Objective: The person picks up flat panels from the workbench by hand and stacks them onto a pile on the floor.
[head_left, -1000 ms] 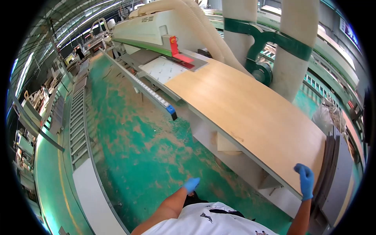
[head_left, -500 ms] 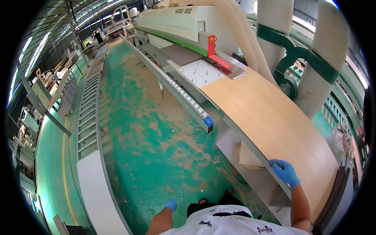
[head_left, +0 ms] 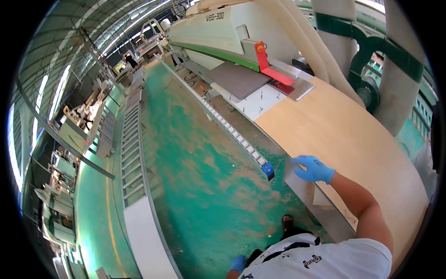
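We log a green floor (head_left: 200,181) around mid-view, patched with brown dust. Roller conveyor (head_left: 133,166) between eight and nine o'clock; pale flat panel (head_left: 149,239) at its near end, seven. Yellow floor line (head_left: 111,218), eight, left of the conveyor. Bright strips (head_left: 60,89) in the roof, half past nine. Distant dark-clothed person (head_left: 132,61), past ten. We note pale upright cylinders (head_left: 400,100) with green ducting (head_left: 368,46), two o'clock.
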Available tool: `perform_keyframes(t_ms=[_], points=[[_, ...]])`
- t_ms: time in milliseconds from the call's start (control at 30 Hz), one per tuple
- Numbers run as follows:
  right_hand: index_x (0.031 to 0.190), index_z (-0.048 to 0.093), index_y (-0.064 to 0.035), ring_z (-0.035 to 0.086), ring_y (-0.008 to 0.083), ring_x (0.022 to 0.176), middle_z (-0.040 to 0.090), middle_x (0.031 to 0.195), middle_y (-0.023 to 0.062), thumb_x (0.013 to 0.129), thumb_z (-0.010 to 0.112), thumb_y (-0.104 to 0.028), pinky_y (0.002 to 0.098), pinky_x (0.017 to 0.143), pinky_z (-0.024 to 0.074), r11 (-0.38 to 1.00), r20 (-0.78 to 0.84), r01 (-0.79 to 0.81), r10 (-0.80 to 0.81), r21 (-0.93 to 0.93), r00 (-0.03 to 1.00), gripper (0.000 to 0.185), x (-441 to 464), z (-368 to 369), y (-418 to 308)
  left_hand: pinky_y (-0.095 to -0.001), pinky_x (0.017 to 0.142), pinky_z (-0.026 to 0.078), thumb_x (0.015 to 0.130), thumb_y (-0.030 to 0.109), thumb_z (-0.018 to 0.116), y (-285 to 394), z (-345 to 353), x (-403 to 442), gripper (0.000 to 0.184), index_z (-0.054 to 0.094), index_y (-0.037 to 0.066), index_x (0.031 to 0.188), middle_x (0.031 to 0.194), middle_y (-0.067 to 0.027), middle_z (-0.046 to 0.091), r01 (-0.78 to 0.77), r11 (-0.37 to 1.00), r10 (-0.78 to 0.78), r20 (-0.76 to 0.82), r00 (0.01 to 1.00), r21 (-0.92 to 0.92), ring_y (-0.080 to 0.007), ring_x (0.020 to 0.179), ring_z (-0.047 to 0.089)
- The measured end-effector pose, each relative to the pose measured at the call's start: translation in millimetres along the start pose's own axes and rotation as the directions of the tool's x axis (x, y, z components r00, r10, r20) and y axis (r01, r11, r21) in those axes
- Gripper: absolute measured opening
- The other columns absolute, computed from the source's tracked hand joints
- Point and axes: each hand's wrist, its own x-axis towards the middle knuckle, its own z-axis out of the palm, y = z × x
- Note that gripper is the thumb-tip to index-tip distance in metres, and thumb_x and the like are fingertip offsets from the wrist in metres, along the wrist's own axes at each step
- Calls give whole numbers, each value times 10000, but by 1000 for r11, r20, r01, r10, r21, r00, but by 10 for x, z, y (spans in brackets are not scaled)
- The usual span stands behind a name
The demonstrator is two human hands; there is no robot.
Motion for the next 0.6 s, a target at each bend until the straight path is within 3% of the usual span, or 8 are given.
perform_keyframes(t_ms=[33, 67, 133, 167, 233, 267, 333, 600], points=[[1318, 546, -54, 579, 374, 1154, 611, 1253, 196, 892, 598, -311, 431, 998, 445, 998, 35, 35, -32, -61, 999, 500, 165, 5, 98, -445, 745, 521, 904, 290, 525, 98, 124, -14, 347, 557, 21, 1121, 1030, -200, 658, 89, 901, -99, -2, 995, -426, -330, 891, 632], [1318, 546, -54, 579, 374, 1154, 611, 1253, 196, 892, 598, -311, 431, 998, 445, 999, 24, 28, -27, -41, 999, 500, 302, 26, 203, -449, 819, 527, 920, 294, 519, 321, 136, -125, 457, 496, 2, 1270, 1204, -206, 618, 130, 896, -122, 46, 992, -426, -340, 982, 632], [1372, 495, -78, 453, 424, 1289, 501, 1379, 233, 880, 595, -352, 493, 1090, 339, 977, -94, 50, -71, -209, 993, 572, 521, 81, 404, -448, 882, 523, 934, 309, 518, 756, 173, -303, 545, 422, 4, 1375, 1314, -209, 567, 214, 818, -230, 38, 973, -533, -354, 1065, 626], [1372, 495, -78, 453, 424, 1289, 501, 1379, 233, 880, 595, -352, 493, 1090, 339, 980, -101, 40, -61, -192, 993, 572, 631, 106, 524, -448, 882, 523, 934, 309, 518, 928, 181, -341, 545, 422, 4, 1375, 1314, -209, 567, 218, 825, -240, 27, 970, -522, -354, 1065, 626], [1399, 463, -75, 324, 478, 1364, 394, 1452, 269, 863, 591, -388, 548, 1140, 228, 945, -195, -35, -31, -326, 980, 634, 801, 149, 715, -444, 908, 519, 941, 321, 521, 1188, 165, -404, 554, 421, 9, 1388, 1338, -209, 553, 181, 825, -215, 0, 977, -536, -350, 1113, 616], [1399, 463, -75, 324, 478, 1364, 394, 1452, 269, 863, 591, -388, 548, 1140, 228, 950, -197, -45, -18, -310, 980, 634, 852, 148, 776, -444, 908, 519, 941, 321, 521, 1283, 165, -410, 554, 421, 9, 1388, 1338, -209, 553, 189, 829, -227, -9, 974, -526, -350, 1113, 616], [1401, 460, -63, 308, 488, 1373, 371, 1459, 284, 853, 594, -398, 563, 1141, 221, 881, -275, -129, -2, -455, 961, 656, 955, 138, 862, -440, 885, 540, 965, 279, 492, 1425, 150, -428, 444, 471, 21, 1326, 1263, -196, 594, 131, 840, -182, -45, 982, -527, -339, 1093, 624], [1411, 454, -64, 286, 483, 1387, 362, 1469, 277, 859, 590, -436, 578, 1141, 207, 898, -421, -112, -87, -425, 903, 679, 1523, -56, 1194, -444, 807, 561, 949, 278, 507, 1401, 276, -484, 406, 505, 35, 1275, 1176, -166, 638, 181, 819, -266, -82, 960, -544, -326, 976, 661]])
